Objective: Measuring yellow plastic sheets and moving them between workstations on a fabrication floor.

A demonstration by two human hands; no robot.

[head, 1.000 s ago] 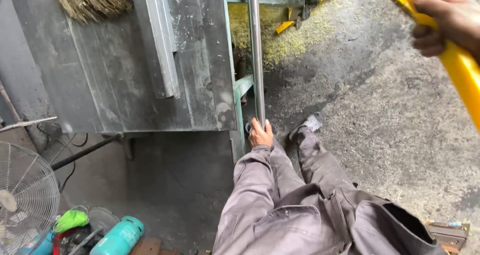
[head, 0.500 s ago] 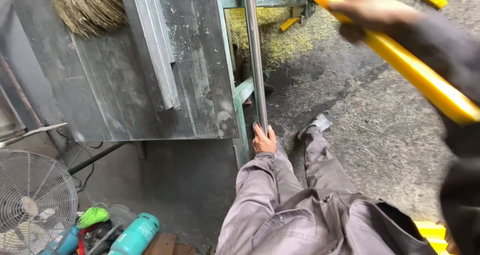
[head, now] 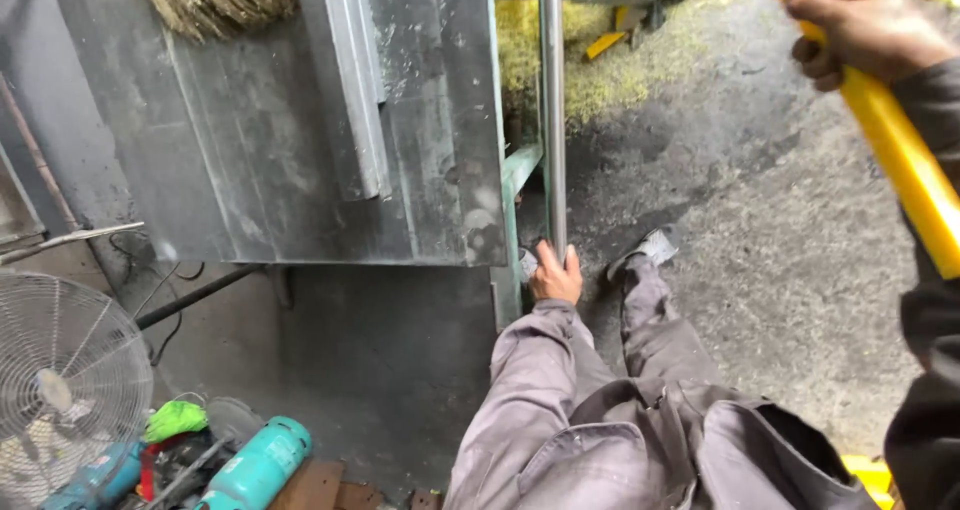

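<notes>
The left hand (head: 555, 275) has its fingers clenched around the near end of a smooth, round, grey steel bar (head: 552, 110) lying along the edge of a scuffed sheet-metal table (head: 300, 150). The right hand (head: 865, 30) grips a glossy yellow tube (head: 905, 160), held slanting over rough, dust-strewn concrete floor (head: 760, 230). A wire-caged fan (head: 65, 390) stands low on the left.

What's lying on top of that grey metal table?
On the metal table: a straw broom head at the far edge and a pale angle bar. The broom's handle is out of frame.
</notes>
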